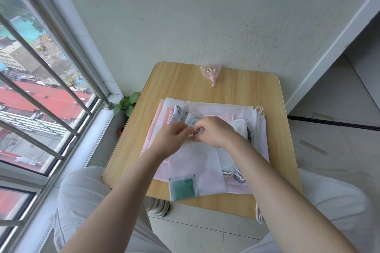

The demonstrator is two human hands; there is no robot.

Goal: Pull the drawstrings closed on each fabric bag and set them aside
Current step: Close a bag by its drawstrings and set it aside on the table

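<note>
While both hands meet above the middle of the light wooden tabletop [185,84], the left hand [171,139] and the right hand [213,132] each have fingers curled in a pinching grip on the top edge of a thin, white, see-through fabric bag [197,162]; whether they pinch its drawstring or only the cloth cannot be told. That bag lies flat on a stack of pale pink and white fabric bags [228,112], white cords trailing at the stack's right side. A small sheer pink pouch [210,71], already drawn shut with a white knotted cord, sits apart at the tabletop's far edge by the wall. One bag shows a dark printed mark, unreadable. A green square packet [182,188] lies at the near edge
</note>
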